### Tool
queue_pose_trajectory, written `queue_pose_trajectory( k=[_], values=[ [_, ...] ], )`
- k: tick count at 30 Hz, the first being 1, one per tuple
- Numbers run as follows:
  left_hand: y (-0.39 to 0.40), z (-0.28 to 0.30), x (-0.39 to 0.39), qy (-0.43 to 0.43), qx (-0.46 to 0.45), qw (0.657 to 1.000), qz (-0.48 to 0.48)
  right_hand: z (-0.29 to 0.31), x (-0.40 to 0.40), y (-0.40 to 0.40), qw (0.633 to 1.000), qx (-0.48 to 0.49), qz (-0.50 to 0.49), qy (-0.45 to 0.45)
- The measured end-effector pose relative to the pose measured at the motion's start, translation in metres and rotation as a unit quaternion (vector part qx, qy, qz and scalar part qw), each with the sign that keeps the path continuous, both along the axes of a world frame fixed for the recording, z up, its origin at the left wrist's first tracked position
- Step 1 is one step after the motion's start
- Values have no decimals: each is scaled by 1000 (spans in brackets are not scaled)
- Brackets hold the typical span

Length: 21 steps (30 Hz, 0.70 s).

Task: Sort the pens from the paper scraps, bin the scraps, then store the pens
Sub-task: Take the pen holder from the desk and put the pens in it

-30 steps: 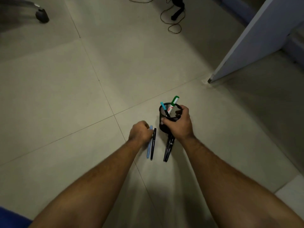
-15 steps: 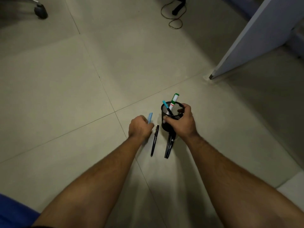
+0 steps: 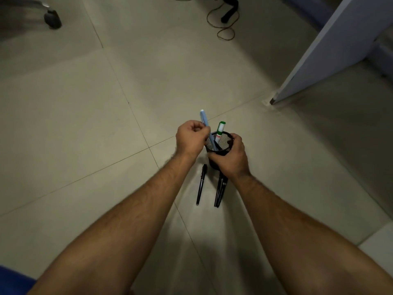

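1. Light blue pen [image 3: 205, 124]: tilted, lower end dipped inside the black mesh pen cup [image 3: 221, 143], upper end sticking out to the upper left above the rim.
2. Left hand [image 3: 190, 140]: fingers curled, pinching the blue pen partway along its barrel, just left of the cup.
3. Pen cup stands on the floor [image 3: 106, 124]. Right hand [image 3: 231, 158] wraps round its near side, thumb over the rim, gripping it.
4. Inside the cup: a green-capped marker [image 3: 220, 130] leaning upright, white body with red print, cap well clear of the rim. Other contents too dark to make out.
5. On the floor nearer the person: one black pen [image 3: 201, 185] lying alone, pointing roughly toward the cup, between the two forearms.
6. Just to its right, a bunch of black pens [image 3: 220, 193] lying close together, upper ends hidden under the right wrist. Count unclear.
7. Floor is pale tile with thin grout lines.
8. Further out: a grey-blue panel [image 3: 331, 45] at upper right, its bottom corner meeting the floor.
9. Top centre: a looped cord [image 3: 225, 33] beside a dark object.
10. Top left: a chair caster [image 3: 52, 19].
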State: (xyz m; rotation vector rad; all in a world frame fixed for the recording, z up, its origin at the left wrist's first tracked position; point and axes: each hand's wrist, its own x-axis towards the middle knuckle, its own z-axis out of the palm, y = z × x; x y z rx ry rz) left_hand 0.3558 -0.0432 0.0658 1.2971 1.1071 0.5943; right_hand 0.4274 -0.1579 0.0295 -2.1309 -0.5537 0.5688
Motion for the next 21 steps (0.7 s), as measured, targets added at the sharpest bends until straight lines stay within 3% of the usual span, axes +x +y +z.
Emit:
queue_pose_trajectory(
  k=[5,8,12,15,18,21],
  values=[
    [-8,-16,-16,80,67,994,-22,0,4,-1,1000,15,-20,6],
    [-17,-42,-36,181,61,980,-60,-1,3,-7,1000,12,-11,5],
    [-40,-74,-49,383,98,886,-242,-4,7,-16,1000,12,-16,3],
    [-50,-76,-45,436,130,850,-266,-4,9,-21,1000,14,-20,6],
    [-47,-74,-39,440,122,856,-243,-4,10,-28,1000,8,-23,7],
    [-33,-55,-27,341,90,924,-145,-1,14,-33,999,3,-35,-2]
  ],
)
